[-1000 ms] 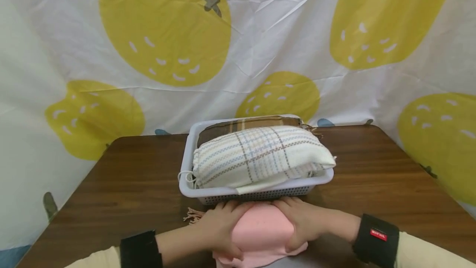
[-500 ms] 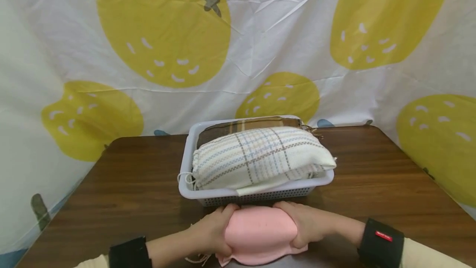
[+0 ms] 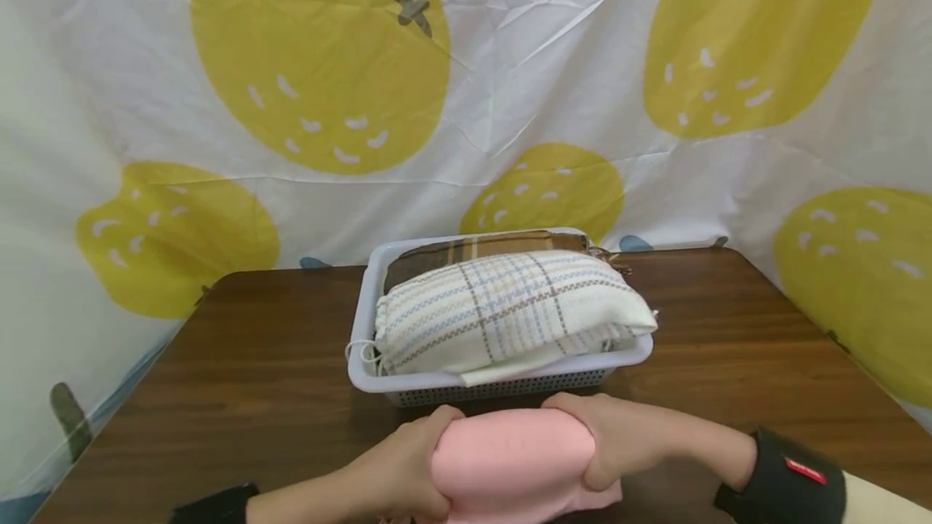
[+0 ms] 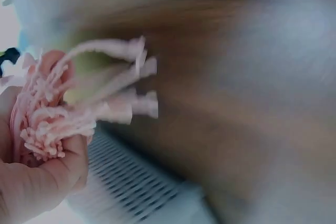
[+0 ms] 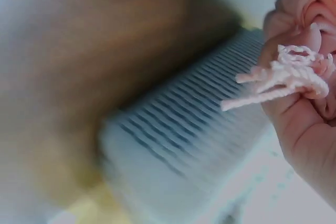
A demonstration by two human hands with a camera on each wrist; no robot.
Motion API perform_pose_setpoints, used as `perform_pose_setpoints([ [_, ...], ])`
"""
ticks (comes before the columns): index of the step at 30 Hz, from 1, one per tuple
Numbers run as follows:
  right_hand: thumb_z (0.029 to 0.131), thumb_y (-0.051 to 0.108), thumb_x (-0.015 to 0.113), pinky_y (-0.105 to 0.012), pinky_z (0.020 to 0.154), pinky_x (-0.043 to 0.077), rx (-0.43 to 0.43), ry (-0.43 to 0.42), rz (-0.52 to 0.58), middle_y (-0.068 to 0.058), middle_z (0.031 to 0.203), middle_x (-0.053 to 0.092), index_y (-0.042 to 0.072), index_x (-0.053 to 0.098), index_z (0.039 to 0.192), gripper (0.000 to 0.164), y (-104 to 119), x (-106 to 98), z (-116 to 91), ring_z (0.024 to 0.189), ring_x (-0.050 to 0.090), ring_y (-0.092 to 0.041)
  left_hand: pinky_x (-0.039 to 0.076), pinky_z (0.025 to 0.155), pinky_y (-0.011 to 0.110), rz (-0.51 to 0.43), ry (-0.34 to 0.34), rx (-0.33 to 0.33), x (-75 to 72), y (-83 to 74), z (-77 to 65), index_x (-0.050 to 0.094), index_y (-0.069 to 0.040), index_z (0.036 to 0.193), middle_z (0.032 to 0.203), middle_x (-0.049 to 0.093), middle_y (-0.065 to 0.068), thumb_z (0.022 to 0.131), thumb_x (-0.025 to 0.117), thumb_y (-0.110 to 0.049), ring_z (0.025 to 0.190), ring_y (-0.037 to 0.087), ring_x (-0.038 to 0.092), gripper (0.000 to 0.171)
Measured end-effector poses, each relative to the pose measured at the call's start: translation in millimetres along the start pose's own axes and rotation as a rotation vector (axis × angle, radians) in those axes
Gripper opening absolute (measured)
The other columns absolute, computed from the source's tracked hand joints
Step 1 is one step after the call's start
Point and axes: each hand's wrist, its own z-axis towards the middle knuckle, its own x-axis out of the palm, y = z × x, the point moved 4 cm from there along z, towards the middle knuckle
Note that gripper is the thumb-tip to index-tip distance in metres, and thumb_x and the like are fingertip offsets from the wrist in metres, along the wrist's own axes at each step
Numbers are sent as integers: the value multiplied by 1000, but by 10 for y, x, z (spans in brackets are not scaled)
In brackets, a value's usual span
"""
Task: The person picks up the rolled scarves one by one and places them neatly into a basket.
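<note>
A folded pink scarf [image 3: 513,459] with fringed ends is gripped between both hands at the front of the table. My left hand [image 3: 411,467] holds its left end, thumb and fingers curled round it; in the left wrist view the pink fringe [image 4: 58,114] sticks out of that grip. On the other end, my right hand [image 3: 619,443] clasps the folds, and a few fringe strands [image 5: 289,80] hang out in the right wrist view. Just beyond the hands stands a white plastic basket [image 3: 437,381] with slotted sides.
Inside the basket lie a cream plaid folded cloth [image 3: 510,314] and, behind it, a brown plaid cloth [image 3: 480,247]. The basket rests on a dark wooden table [image 3: 240,378]. A white curtain printed with yellow fruit [image 3: 320,55] hangs behind and at both sides.
Both hands have closed round the ends of the pink scarf and drawn it slightly back from the basket, now lifted and more rounded. The basket and its cloths stay put.
</note>
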Motion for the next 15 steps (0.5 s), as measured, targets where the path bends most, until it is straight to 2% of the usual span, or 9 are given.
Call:
perform_pose_setpoints([
  [4, 57, 8, 67, -24, 70, 45, -43, -68, -105, 13, 96, 56, 29, 50, 112, 61, 353, -316, -117, 81, 52, -4, 48, 57, 24, 21, -48, 42, -259, -385, -98, 48, -12, 117, 99, 57, 1, 46, 71, 2, 77, 11, 54, 76],
  [7, 56, 10, 67, -26, 68, 48, -46, -144, -166, 11, 97, 57, 30, 49, 116, 65, 564, -678, -153, 81, 54, -8, 49, 63, 25, 124, -135, 104, -570, -715, -49, 49, -11, 118, 101, 57, 2, 46, 73, -1, 81, 12, 55, 76],
  [9, 59, 11, 68, -29, 68, 48, -28, -186, -175, 8, 100, 58, 30, 48, 120, 67, 659, -960, -137, 83, 55, -11, 51, 62, 28, 168, -183, 132, -812, -909, 42, 49, -9, 119, 103, 57, 6, 49, 75, -1, 78, 14, 57, 75],
  [12, 63, 6, 69, -34, 71, 48, 2, -275, -145, 2, 109, 56, 27, 45, 127, 72, 726, -1399, -37, 88, 54, -17, 49, 73, 31, 293, -283, 214, -1197, -1128, 272, 48, -6, 119, 105, 57, 6, 50, 78, -2, 86, 15, 57, 75],
  [14, 63, 4, 72, -37, 78, 44, -46, -343, -189, 1, 115, 55, 22, 46, 129, 73, 734, -1663, 108, 95, 52, -18, 49, 77, 35, 356, -347, 272, -1415, -1190, 447, 47, -3, 122, 109, 56, 11, 53, 78, -2, 90, 21, 57, 75],
  [15, 61, 2, 73, -38, 79, 44, -83, -386, -218, -1, 118, 54, 18, 46, 129, 75, 719, -1775, 200, 98, 52, -19, 46, 83, 37, 413, -401, 302, -1510, -1187, 546, 47, -2, 122, 110, 56, 11, 53, 80, -5, 97, 22, 53, 76],
])
